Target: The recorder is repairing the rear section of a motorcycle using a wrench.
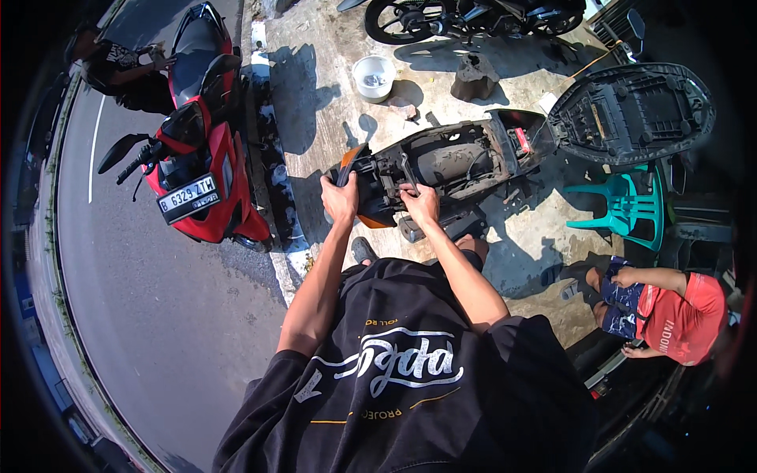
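Note:
A scooter with its body panels off (461,162) stands before me, its dark frame and inner parts bare. My left hand (341,199) is closed around the edge of its black-and-orange tail section (351,162). Just right of that, my right hand (422,205) is closed with the fingertips at a slim grey metal piece (408,172), which looks like a tool handle; its exact kind is unclear. The seat (631,114) is tipped away at the right, its underside showing. Between seat and frame sits a red-and-black part (522,140).
A red scooter (209,165) stands at the left by the road, a person (126,71) beside it. Beyond my scooter are a white bucket (374,79), a stump-like block (475,77) and a motorcycle (473,17). A green plastic chair (627,206) and a person in red (682,319) are at the right.

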`<action>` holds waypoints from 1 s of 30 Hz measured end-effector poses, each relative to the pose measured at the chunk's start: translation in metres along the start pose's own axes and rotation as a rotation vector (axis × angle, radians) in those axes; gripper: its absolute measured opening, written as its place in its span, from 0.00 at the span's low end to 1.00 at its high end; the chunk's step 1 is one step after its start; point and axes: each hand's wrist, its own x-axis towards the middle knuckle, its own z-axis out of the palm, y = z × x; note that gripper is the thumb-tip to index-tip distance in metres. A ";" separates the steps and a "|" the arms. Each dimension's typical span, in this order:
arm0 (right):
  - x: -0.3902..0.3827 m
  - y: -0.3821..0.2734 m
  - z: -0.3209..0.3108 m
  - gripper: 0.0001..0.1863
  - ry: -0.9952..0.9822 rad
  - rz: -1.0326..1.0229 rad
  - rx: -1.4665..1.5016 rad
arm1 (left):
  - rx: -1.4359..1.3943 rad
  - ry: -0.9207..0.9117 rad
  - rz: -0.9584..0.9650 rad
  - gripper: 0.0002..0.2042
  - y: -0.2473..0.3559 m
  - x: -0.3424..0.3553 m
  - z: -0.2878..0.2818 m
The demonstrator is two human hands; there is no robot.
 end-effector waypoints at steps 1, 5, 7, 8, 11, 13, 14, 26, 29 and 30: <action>-0.001 0.003 0.001 0.11 -0.006 -0.057 0.012 | -0.006 -0.020 0.014 0.33 -0.003 0.004 -0.001; -0.006 -0.001 0.001 0.12 -0.051 0.050 0.056 | -0.029 -0.108 0.011 0.34 -0.006 0.016 -0.008; -0.009 -0.002 0.002 0.14 -0.008 0.086 0.045 | -0.022 -0.170 -0.011 0.35 -0.003 0.018 -0.012; -0.010 -0.002 0.003 0.14 -0.007 0.087 0.035 | -0.028 -0.176 -0.017 0.35 -0.003 0.018 -0.014; -0.009 0.007 0.007 0.15 0.019 0.104 -0.034 | -0.035 -0.190 0.000 0.34 -0.001 0.016 -0.018; -0.003 0.023 0.012 0.15 0.031 0.116 0.011 | -0.043 -0.240 -0.013 0.34 0.002 0.017 -0.022; 0.000 0.031 0.012 0.15 0.038 0.125 0.065 | -0.045 -0.251 -0.013 0.34 0.004 0.017 -0.023; -0.018 0.003 0.010 0.19 0.064 0.245 0.320 | -0.484 -0.343 -0.238 0.18 -0.076 0.029 -0.028; -0.031 0.028 0.011 0.17 0.283 0.178 0.342 | -0.500 -0.404 -0.390 0.14 -0.134 0.036 -0.034; -0.039 0.040 0.013 0.16 0.362 0.199 0.324 | -0.436 -0.455 -0.441 0.12 -0.153 0.040 -0.043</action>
